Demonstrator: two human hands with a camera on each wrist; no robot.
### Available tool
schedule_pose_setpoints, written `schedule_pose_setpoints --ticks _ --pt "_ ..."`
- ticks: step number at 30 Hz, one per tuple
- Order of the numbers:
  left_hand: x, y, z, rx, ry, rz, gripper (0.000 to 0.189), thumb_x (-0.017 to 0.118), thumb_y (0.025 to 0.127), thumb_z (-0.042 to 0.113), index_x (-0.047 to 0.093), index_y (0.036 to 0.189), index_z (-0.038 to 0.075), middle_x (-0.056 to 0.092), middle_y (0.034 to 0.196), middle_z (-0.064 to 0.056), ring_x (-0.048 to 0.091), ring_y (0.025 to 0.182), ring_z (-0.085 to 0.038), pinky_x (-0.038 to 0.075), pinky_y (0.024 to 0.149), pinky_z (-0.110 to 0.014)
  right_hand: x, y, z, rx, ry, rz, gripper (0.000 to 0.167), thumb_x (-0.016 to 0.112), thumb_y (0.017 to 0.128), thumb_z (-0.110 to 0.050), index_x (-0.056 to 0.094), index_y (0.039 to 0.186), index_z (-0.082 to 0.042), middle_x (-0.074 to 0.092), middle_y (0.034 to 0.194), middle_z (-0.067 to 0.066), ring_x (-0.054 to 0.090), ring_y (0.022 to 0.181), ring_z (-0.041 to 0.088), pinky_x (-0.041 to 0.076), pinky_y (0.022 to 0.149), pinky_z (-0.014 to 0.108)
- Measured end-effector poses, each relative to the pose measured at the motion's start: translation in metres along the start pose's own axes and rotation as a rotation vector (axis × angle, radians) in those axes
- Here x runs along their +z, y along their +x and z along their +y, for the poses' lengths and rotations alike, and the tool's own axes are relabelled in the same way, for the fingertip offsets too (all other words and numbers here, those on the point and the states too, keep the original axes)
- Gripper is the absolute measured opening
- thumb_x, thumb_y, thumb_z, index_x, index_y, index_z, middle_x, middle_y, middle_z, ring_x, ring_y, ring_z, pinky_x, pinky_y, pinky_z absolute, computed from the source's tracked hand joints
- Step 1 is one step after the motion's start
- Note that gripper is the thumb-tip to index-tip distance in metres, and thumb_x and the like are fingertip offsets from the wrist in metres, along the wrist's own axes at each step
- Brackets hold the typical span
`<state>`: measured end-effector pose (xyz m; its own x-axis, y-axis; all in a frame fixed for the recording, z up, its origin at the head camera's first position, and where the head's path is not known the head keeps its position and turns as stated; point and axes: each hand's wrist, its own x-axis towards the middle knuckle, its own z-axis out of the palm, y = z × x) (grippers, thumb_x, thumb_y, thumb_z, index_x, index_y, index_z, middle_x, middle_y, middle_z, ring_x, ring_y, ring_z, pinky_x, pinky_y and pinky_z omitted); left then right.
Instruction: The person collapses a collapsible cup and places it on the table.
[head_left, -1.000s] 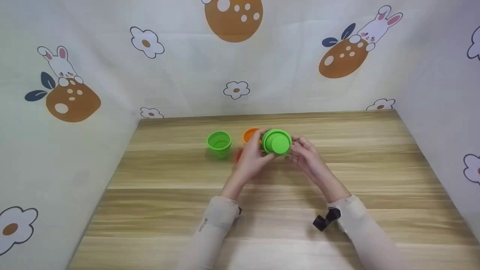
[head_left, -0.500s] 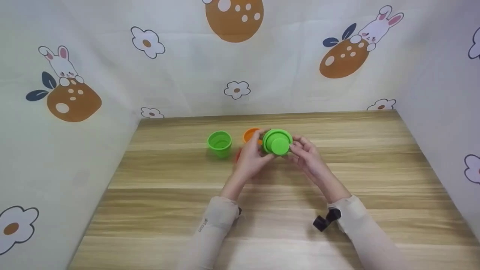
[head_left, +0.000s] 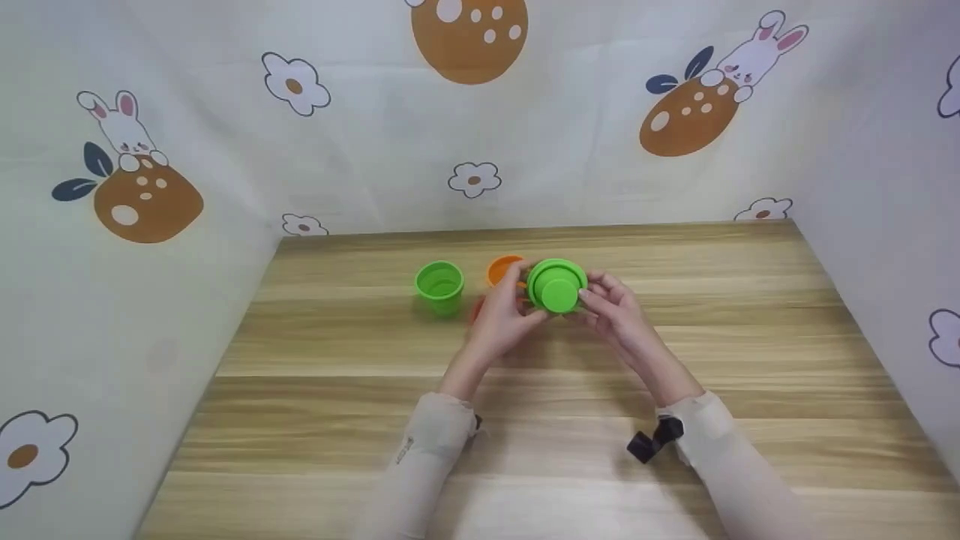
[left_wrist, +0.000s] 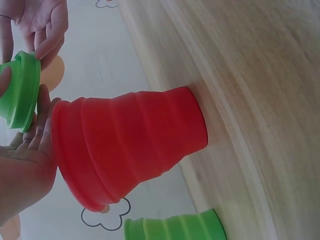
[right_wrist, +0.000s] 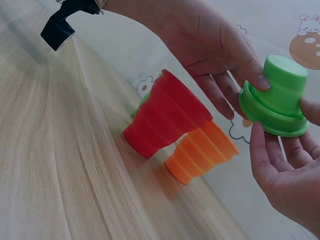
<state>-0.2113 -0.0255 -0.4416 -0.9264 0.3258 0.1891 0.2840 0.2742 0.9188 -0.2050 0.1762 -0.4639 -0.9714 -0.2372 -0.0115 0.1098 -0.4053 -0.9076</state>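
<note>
Squat green cup (head_left: 557, 286) is held above tbl (head_left: 562, 480), base twd head cam: rim gripped by L hand (head_left: 504, 313), opp. side held by R hand (head_left: 621, 316). Red cup (right_wrist: 167, 117), orange cup (right_wrist: 200, 150) & 2nd green cup (head_left: 439, 289) are stood upright to its L.

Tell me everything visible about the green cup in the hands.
The held green cup is plain green, smooth and rubbery-looking. Its stepped wall looks partly collapsed, between a wide rim and narrow round base. It is rim down, base up, off the table, gripped by left hand and right hand.
</note>
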Motion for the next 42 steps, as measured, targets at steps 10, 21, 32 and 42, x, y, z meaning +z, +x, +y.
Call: schedule_pose_setpoints --ticks 10,21,32,42 --pt "-0.004 -0.001 -0.001 -0.009 0.021 -0.037 0.068 0.075 0.088 0.011 0.041 0.146 0.011 0.058 0.126 -0.016 0.065 0.110 -0.029 0.058 0.094 -0.041 -0.002 -0.001 -0.001 0.002 0.007 -0.003 0.021 0.046 0.101 -0.005 0.059 0.112 -0.018 0.070 0.104 -0.005 0.067 0.093 0.010 0.057 0.092 0.038" --pt "-0.008 -0.001 -0.001 -0.032 0.056 -0.067 0.059 0.073 0.091 0.016 0.044 0.143 0.012 0.057 0.126 -0.013 0.064 0.115 -0.028 0.056 0.098 -0.036 -0.004 -0.001 -0.002 0.021 0.020 0.012 0.018 0.047 0.100 -0.008 0.057 0.112 -0.017 0.068 0.103 -0.005 0.067 0.094 0.010 0.058 0.089 0.033" --pt "-0.011 -0.001 0.000 -0.005 -0.019 -0.072 0.043 0.056 0.099 0.008 0.046 0.141 0.006 0.063 0.120 -0.017 0.064 0.115 -0.030 0.052 0.104 -0.040 -0.005 -0.001 -0.003 0.014 -0.007 -0.025 0.021 0.049 0.098 -0.003 0.056 0.113 -0.016 0.067 0.104 -0.005 0.065 0.098 0.009 0.057 0.088 0.031" --pt "-0.009 0.000 -0.001 0.007 -0.012 -0.067 0.041 0.064 0.097 0.021 0.055 0.133 0.003 0.065 0.118 -0.016 0.062 0.111 -0.027 0.054 0.099 -0.036 -0.002 -0.001 -0.002 0.000 -0.038 -0.034 0.024 0.051 0.096 0.002 0.057 0.111 -0.016 0.069 0.103 -0.004 0.066 0.092 0.009 0.058 0.081 0.023"
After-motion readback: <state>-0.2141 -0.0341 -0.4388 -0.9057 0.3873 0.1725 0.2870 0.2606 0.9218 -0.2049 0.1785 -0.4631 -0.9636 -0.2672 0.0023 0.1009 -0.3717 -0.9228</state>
